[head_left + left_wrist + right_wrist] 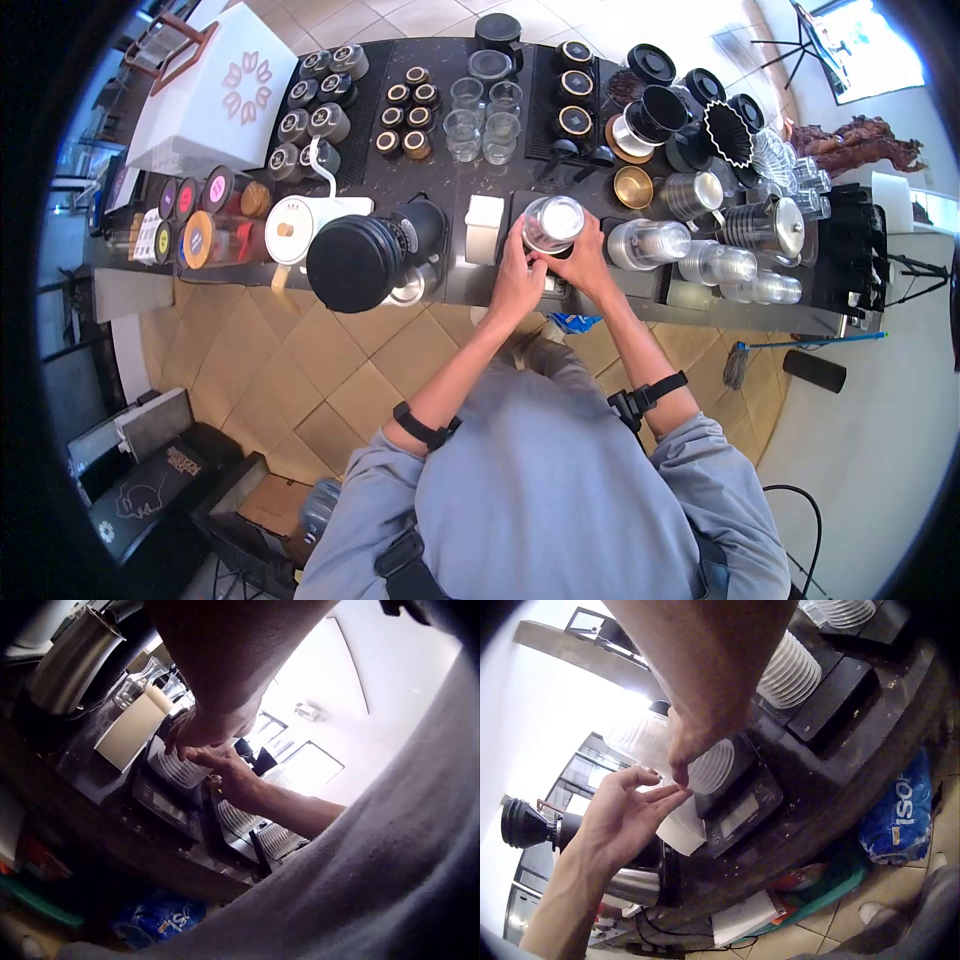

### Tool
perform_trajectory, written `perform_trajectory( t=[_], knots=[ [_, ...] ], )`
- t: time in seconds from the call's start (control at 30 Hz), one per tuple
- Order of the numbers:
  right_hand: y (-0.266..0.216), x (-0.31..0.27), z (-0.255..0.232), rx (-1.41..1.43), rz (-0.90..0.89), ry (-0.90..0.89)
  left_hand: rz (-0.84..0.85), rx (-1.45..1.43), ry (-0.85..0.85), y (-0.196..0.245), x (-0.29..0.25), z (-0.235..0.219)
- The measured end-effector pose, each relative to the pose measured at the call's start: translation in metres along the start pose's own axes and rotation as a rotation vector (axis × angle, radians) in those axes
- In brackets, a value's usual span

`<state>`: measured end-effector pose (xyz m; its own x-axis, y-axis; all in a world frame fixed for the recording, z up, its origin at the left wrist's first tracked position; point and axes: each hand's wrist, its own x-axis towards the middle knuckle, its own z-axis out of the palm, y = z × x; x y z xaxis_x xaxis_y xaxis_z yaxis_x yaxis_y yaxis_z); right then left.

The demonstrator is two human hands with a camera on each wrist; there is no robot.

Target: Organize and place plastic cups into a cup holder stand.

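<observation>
Ribbed clear-glass server (552,223) sits on the black digital scale (739,812) at the counter's (455,290) front edge, so you can reach it. Your left hand (517,283) and right hand (583,262) flank it, fingers relaxed and fingertips meeting at its base, gripping nothing. More ribbed servers (648,243) lie just right.

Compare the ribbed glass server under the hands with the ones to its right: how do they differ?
The ribbed server under the hands stands upright on a scale, both hands at it; the servers to its right lie on their sides, untouched. It shows its round top; they show their flanks. All are clear, ribbed glass.
</observation>
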<state>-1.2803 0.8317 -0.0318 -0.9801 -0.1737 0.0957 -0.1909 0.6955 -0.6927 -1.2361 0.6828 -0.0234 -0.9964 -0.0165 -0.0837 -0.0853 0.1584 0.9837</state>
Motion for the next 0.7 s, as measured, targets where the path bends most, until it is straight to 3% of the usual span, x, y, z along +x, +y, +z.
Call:
perform_trajectory(
  t=[0.2, 0.27, 0.47, 0.63, 0.7],
  knots=[
    [-0.011, 0.003, -0.002, 0.112, -0.046, 0.021, -0.003, -0.023, -0.012, 0.001, -0.001, -0.007],
    [-0.012, 0.003, -0.001, 0.173, -0.145, 0.066, -0.028, -0.046, -0.028, 0.003, -0.001, -0.01],
    [-0.016, 0.003, -0.001, 0.132, -0.166, 0.087, -0.038, -0.033, -0.014, 0.005, -0.003, -0.011],
    [-0.018, 0.0, 0.0, 0.204, -0.047, 0.066, -0.067, -0.002, -0.011, 0.004, -0.006, -0.01],
    [-0.02, -0.001, -0.001, 0.244, 0.021, 0.06, 0.026, 0.036, 0.032, 0.007, -0.007, -0.011]
  ],
)
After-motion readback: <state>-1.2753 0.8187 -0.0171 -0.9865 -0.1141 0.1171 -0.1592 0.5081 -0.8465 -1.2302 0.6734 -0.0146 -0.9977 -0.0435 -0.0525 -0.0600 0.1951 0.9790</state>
